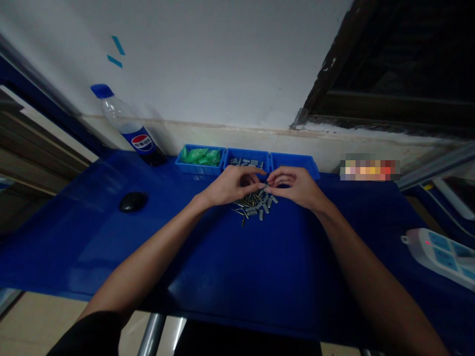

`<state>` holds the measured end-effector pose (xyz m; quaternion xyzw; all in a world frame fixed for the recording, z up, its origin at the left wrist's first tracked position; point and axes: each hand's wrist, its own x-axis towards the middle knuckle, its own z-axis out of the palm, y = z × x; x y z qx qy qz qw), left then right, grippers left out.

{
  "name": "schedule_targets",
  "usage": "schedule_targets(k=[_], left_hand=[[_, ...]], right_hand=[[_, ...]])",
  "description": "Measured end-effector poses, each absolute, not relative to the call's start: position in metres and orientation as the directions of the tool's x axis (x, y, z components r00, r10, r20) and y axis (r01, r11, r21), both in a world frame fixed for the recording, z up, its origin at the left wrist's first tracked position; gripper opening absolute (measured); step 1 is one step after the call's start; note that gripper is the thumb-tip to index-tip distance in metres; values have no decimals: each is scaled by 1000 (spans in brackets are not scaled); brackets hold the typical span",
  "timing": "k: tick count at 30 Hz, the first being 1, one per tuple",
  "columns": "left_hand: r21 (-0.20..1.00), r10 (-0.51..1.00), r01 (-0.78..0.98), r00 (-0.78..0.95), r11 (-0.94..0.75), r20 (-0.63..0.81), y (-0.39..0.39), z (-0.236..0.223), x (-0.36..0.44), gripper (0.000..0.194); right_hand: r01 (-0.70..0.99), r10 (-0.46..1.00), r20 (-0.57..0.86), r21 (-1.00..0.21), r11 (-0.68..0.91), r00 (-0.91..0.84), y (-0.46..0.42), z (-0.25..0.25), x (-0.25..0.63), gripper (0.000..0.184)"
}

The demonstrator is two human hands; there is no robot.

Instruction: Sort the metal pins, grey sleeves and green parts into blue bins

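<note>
My left hand (235,185) and my right hand (293,187) meet fingertip to fingertip just above a small pile on the blue table. Both have thumb and fingers pinched together; whatever small piece lies between them is too small to make out. Thin brass-coloured metal pins (248,201) form the left part of the pile. Short grey metal cylinders (266,208) lie mixed in on the right and front. Behind my hands, the middle blue bin (247,152) holds more grey cylinders (254,162), partly hidden by my left hand.
A left blue bin (200,169) holds green plastic (201,156); a right blue bin (295,160) adjoins the middle one. A cola bottle (139,140) stands at back left, near a black mouse (132,201). A white power strip (441,252) lies at right. The wall is behind.
</note>
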<state>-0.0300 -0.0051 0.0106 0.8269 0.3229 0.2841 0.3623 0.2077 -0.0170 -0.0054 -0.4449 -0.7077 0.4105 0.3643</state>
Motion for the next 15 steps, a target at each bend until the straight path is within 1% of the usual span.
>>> schedule_targets(k=[4, 7, 9, 11, 13, 15], left_hand=[[888, 777, 215, 593, -406, 212, -5, 7, -26, 25], [928, 811, 174, 555, -328, 183, -1, 5, -28, 22], [930, 844, 197, 506, -312, 176, 2, 4, -30, 21], [920, 880, 239, 438, -309, 182, 5, 2, -33, 21], [916, 908, 263, 370, -304, 195, 8, 0, -35, 23], [924, 931, 257, 306, -284, 201, 10, -2, -35, 27]], right_hand=[[233, 924, 218, -926, 298, -315, -20, -5, 196, 34], [242, 923, 223, -921, 305, -315, -19, -4, 197, 39], [320, 925, 184, -900, 294, -332, -17, -3, 203, 39], [448, 915, 101, -847, 285, -390, -16, -1, 212, 32], [580, 884, -5, -756, 303, -467, -14, -1, 222, 24], [674, 854, -85, -657, 339, -512, -14, -3, 230, 20]])
